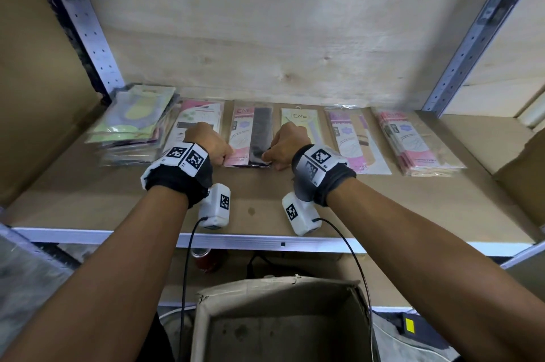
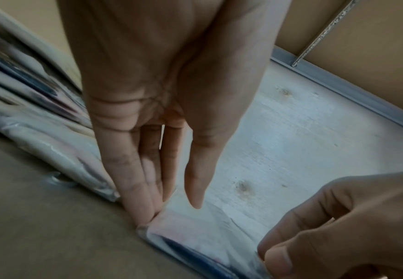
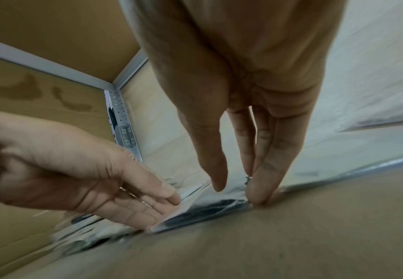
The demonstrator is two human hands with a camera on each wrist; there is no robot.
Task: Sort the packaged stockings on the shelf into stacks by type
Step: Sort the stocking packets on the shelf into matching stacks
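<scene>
Pink plastic-wrapped stocking packet with black hosiery [image 1: 250,137] flat on brown fibreboard shelf [image 1: 265,199], left hand [image 1: 208,142] and right hand [image 1: 284,143] with straight fingers touching its near corners, mixed packet pile [image 1: 132,125] far left, open cardboard box [image 1: 283,323] below, contents unclear

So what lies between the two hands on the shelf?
The pink pack with black stockings, in the head view: the left hand touches its near left corner, the right hand its near right corner.

Glossy plastic packets [image 1: 250,137], matt shelf board [image 1: 265,199]
</scene>
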